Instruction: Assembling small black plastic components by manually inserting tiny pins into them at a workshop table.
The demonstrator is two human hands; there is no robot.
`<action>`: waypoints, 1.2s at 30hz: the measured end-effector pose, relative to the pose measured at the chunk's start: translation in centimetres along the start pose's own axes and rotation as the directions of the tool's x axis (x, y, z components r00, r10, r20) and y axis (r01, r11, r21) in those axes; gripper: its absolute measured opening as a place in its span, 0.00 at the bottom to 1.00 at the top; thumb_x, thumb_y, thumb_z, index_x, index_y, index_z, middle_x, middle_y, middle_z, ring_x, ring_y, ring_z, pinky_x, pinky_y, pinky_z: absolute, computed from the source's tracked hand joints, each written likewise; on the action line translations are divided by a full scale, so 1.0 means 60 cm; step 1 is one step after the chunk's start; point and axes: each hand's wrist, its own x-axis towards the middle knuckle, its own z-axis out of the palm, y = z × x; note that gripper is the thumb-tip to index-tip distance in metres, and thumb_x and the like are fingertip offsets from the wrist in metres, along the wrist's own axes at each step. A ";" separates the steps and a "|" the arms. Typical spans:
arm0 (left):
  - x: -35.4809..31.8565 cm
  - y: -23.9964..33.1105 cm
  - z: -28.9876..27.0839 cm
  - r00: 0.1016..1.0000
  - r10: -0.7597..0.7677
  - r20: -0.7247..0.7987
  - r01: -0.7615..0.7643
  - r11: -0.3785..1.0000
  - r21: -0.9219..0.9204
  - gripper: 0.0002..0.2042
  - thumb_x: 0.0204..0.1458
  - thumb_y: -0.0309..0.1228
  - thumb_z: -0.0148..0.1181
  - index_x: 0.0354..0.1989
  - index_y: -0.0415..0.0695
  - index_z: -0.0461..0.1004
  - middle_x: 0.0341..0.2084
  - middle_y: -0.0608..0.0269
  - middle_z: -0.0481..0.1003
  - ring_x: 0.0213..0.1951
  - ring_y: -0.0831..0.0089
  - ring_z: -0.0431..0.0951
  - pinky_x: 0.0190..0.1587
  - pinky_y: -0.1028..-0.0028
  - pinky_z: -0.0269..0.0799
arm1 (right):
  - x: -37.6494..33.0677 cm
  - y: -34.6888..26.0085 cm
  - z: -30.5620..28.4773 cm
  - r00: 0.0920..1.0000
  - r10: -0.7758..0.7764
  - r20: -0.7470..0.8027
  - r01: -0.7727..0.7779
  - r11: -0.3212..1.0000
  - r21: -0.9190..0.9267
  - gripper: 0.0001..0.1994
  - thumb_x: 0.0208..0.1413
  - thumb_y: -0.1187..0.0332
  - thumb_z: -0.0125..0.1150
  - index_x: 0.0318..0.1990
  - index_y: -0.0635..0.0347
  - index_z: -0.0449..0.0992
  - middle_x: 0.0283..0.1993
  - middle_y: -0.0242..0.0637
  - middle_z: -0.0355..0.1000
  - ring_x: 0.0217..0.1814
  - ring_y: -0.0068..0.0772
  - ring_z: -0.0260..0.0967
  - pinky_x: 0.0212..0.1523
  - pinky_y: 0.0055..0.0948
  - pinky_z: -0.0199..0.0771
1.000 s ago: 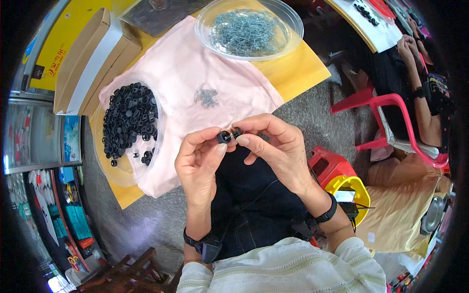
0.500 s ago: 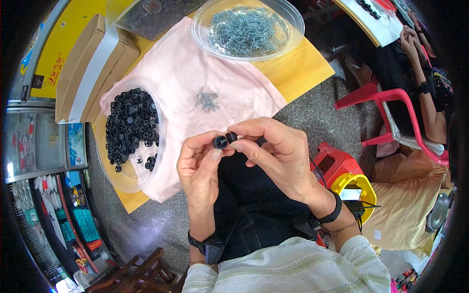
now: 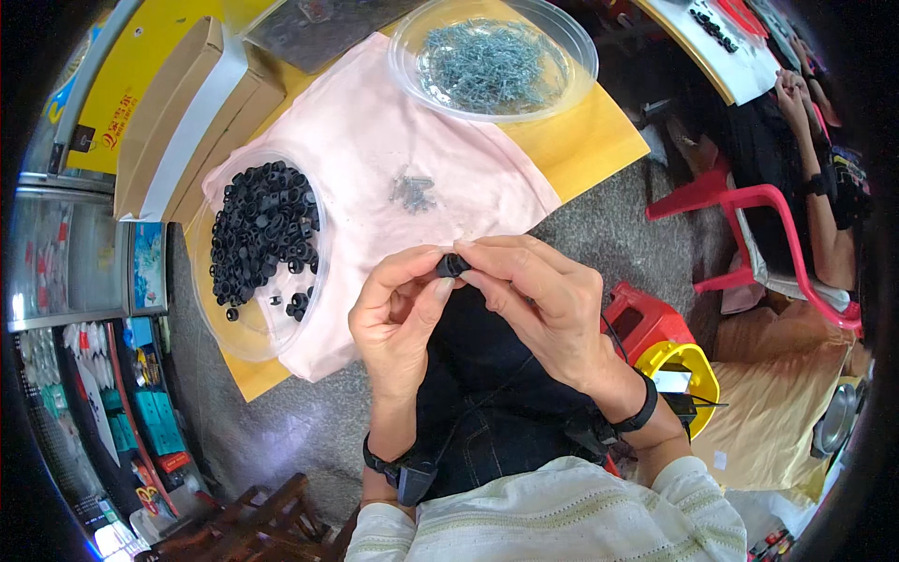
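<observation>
A small black piece [image 3: 453, 265] is held just at the near edge of the yellow table [image 3: 604, 140], in front of the dark trousers [image 3: 478, 375]. On its left side it is pinched between the thumb and forefinger of the left hand [image 3: 393, 304]; on its right side it is gripped by the thumb and forefinger of the right hand [image 3: 543, 304]. Both grips are closed upon it, and the two hands are brought almost together. Whether it is one part or two parts pressed together cannot be told, because it is partly covered by the fingertips.

The table is covered in its middle by a pink cloth [image 3: 365, 122], on which a small heap of metal fasteners [image 3: 413, 192] is laid. Toward the left corner of the table, a round clear tub [image 3: 242, 339] is placed, filled mostly with black plastic parts [image 3: 262, 220]. At the far edge, a second clear bowl [image 3: 573, 70] is seen, in which many thin metal fasteners are kept. A cardboard box [image 3: 154, 117] is stood along the left edge. Beyond the right corner, a red stool [image 3: 777, 201] is placed on the floor.
</observation>
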 end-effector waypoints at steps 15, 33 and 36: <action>-0.008 0.002 -0.006 0.997 0.056 0.062 -0.064 0.987 0.145 0.11 0.50 0.14 0.58 0.42 0.34 0.74 0.44 0.51 0.73 0.42 0.68 0.77 0.46 0.71 0.76 | -0.013 0.006 -0.002 0.993 -0.098 0.065 0.102 0.993 -0.058 0.17 0.48 0.81 0.60 0.49 0.67 0.73 0.42 0.44 0.73 0.41 0.40 0.74 0.41 0.31 0.76; -0.010 0.001 0.005 1.000 0.021 0.017 -0.022 0.997 0.075 0.09 0.50 0.14 0.57 0.40 0.34 0.75 0.42 0.51 0.74 0.39 0.69 0.77 0.44 0.71 0.76 | -0.011 0.000 0.004 0.990 0.136 0.034 -0.140 0.976 0.164 0.12 0.51 0.82 0.59 0.44 0.66 0.74 0.37 0.43 0.72 0.35 0.35 0.75 0.35 0.26 0.75; -0.006 0.008 0.005 1.000 -0.017 0.014 0.016 0.997 0.072 0.08 0.50 0.15 0.58 0.38 0.35 0.75 0.41 0.52 0.74 0.38 0.69 0.77 0.44 0.71 0.76 | -0.003 -0.003 0.000 0.980 0.194 0.036 -0.197 0.950 0.244 0.10 0.50 0.81 0.60 0.42 0.67 0.74 0.38 0.42 0.71 0.35 0.35 0.75 0.32 0.24 0.75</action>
